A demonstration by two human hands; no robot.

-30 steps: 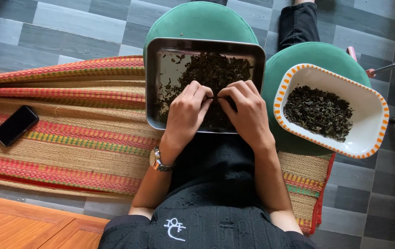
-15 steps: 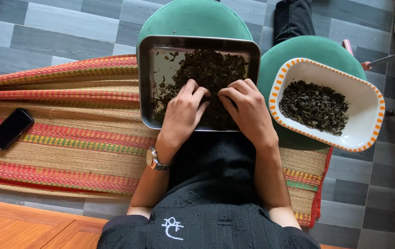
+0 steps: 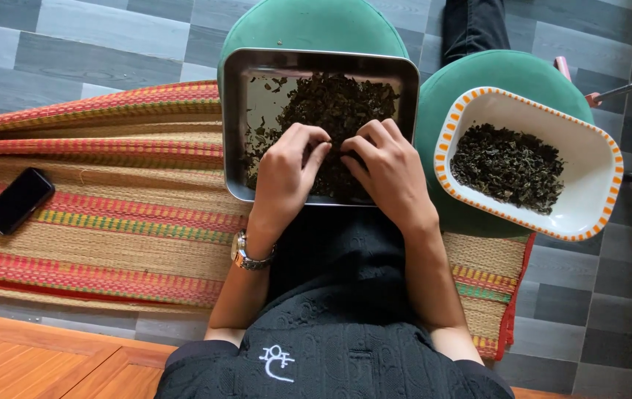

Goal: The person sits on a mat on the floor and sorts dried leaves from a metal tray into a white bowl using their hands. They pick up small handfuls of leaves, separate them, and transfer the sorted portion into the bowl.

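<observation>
Both hands worked close together in a pile of dried leaves (image 3: pixel 331 111) inside a metal tray (image 3: pixel 236 133). The left hand (image 3: pixel 286 174) and right hand (image 3: pixel 390 174) had fingers curled narrow, pinching leaves, fingertips nearly touching. The tray's left side was mostly bare. Just right sat a white dish (image 3: pixel 589 155) with an orange rim, holding more leaves. A phone (image 3: pixel 18 199) lay well left on the striped mat (image 3: pixel 109 222).
</observation>
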